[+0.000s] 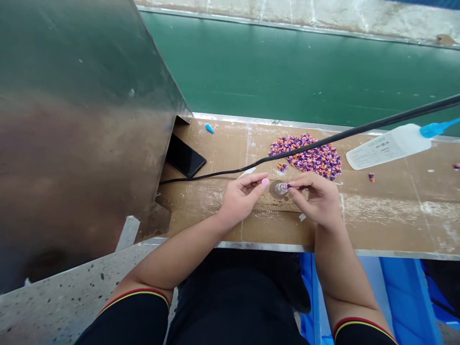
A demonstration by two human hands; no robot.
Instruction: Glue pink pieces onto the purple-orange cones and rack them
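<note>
My left hand [240, 196] pinches a small round pink disc [265, 181] between thumb and fingertips. My right hand [318, 197] is closed on a small purple piece [288, 186], mostly covered by the fingertips. That piece is at the edge of a small clear round container [280, 188] standing on the cardboard between both hands; whether they touch I cannot tell. Just beyond the right hand lies a pile of small purple, orange and pink pieces [316, 158], with a few loose ones [282, 167] at its near side.
A black cable [230, 171] crosses above the cardboard-covered bench [215, 201]. A white squeeze bottle [390, 146] with a blue nozzle lies at right. A phone [185, 155] and blue cap [209, 128] are at left, beside a large metal panel [89, 120]. Behind runs a green surface [269, 72].
</note>
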